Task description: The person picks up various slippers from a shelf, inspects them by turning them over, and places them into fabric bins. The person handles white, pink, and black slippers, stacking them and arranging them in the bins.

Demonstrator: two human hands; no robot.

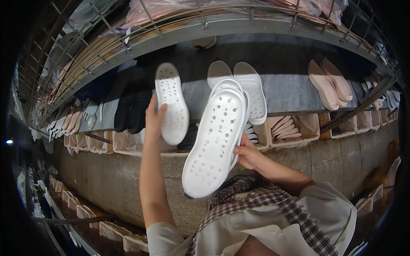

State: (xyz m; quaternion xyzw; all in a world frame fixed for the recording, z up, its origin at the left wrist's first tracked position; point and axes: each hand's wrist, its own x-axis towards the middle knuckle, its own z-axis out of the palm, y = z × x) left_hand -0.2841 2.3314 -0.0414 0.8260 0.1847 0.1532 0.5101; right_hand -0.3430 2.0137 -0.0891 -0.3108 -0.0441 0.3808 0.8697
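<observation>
My left hand [155,116] is closed on the left edge of a white shoe sole [174,104] with small holes. The toe of that sole reaches over the grey tabletop. A small stack of white shoe soles [209,145] is held nearer to me. My right hand [248,152] grips the stack by its right side, thumb in front, other fingers mostly hidden behind it. The top sole shows rows of holes and a dark spot at its lower tip. Beyond the stack, more white soles [252,91] rest on the tabletop, partly covered by it.
Pink soles [325,85] lie on the grey tabletop [286,81] at right, black soles [128,113] at left. Lined bins [314,126] stand below its front edge, one with pink soles. A wire-mesh shelf [230,26] spans the far side. More bins [113,234] are at lower left.
</observation>
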